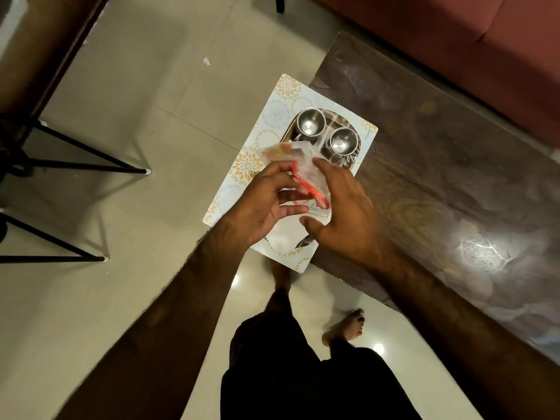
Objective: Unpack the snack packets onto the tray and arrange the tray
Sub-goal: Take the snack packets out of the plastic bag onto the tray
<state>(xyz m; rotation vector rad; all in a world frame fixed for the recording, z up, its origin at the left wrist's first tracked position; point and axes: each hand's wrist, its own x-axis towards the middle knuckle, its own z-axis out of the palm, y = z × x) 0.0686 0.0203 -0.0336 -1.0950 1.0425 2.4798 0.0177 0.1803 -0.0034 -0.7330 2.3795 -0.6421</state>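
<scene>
Both hands hold a clear plastic snack packet [303,165] with red edging above the near part of a steel tray [355,160]. My left hand [260,204] pinches the packet's left side near the red strip. From the right, my right hand [342,213] grips it with fingers spread over it. Two steel cups [310,122] [343,141] stand upright at the tray's far end. The tray rests on a floral placemat [272,116] that overhangs the corner of the dark wooden table [439,177]. The hands and packet hide most of the tray.
A red sofa [454,40] runs behind the table. Black metal furniture legs [75,165] stand on the tiled floor at left. My legs and bare feet [345,328] are below, beside the table edge. A small white scrap [207,61] lies on the floor.
</scene>
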